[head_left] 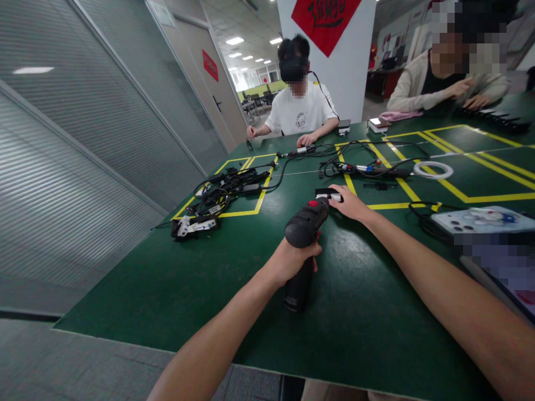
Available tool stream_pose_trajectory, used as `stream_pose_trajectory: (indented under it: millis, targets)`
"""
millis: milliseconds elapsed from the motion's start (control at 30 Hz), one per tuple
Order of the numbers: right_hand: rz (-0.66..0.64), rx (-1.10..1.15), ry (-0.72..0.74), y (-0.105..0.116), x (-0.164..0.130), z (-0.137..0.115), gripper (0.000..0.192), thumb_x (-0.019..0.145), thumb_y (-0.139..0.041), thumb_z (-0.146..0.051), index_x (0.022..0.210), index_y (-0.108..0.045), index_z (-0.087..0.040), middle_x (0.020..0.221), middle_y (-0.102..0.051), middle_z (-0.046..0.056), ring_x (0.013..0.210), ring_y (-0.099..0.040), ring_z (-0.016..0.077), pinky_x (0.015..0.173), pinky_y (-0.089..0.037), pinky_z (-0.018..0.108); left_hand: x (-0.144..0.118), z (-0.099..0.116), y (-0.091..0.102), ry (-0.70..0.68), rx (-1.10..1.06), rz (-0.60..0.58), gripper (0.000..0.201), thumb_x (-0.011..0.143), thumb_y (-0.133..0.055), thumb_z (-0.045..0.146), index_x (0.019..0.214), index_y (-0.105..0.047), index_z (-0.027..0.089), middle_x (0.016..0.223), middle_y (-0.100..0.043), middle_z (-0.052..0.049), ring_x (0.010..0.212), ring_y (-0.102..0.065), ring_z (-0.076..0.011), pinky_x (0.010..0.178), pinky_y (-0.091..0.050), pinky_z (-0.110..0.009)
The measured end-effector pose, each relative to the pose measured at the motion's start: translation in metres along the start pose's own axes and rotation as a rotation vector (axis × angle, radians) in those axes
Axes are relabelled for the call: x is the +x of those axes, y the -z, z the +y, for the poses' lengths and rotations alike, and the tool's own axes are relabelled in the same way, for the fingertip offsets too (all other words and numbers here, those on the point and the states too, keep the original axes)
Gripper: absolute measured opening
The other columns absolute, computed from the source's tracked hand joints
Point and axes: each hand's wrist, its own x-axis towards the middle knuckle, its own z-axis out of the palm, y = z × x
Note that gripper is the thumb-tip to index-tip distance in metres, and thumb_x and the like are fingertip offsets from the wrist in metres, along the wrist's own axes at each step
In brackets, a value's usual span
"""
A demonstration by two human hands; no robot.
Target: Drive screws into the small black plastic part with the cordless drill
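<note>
Near the middle of the green surface (pixel 167 289), the left hand (pixel 290 262) grips the heavy, rigid power drill (pixel 304 239) by its handle, while the right hand (pixel 349 203) pinches a small black-and-white part (pixel 328 194) at its nose.

Brightness: ceiling panels (pixel 234 40) are lighting the room evenly and brightly.
Glare: the green table (pixel 359 289) is showing a pale sheen at centre frame.
Shadows: soft, lying close under the forearms.
Distortion: wide-angle lens is bending the wall lines at left and stretching the lower corners.
Sharpness: mostly sharp; faces and lower-right patch are appearing pixelated.
</note>
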Motion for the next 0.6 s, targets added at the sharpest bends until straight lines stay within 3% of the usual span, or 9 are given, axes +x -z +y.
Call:
stream_pose_trajectory:
  millis: [600]
  targets:
    - [0.006,0.006,0.009,0.0001,0.0004,0.0005,0.048,0.084,-0.06,-0.036,0.131,-0.054,-0.027,0.123,-0.054,0.009,0.113,-0.057,0.0252,0.103,-0.044,0.041,0.0,-0.0006,-0.0003,-0.011,-0.01,0.004,0.02,0.073,-0.062,0.018,0.091,-0.052,0.016,0.078,-0.052,0.002,0.047,-0.055,-0.0087,0.047,-0.044,-0.025]
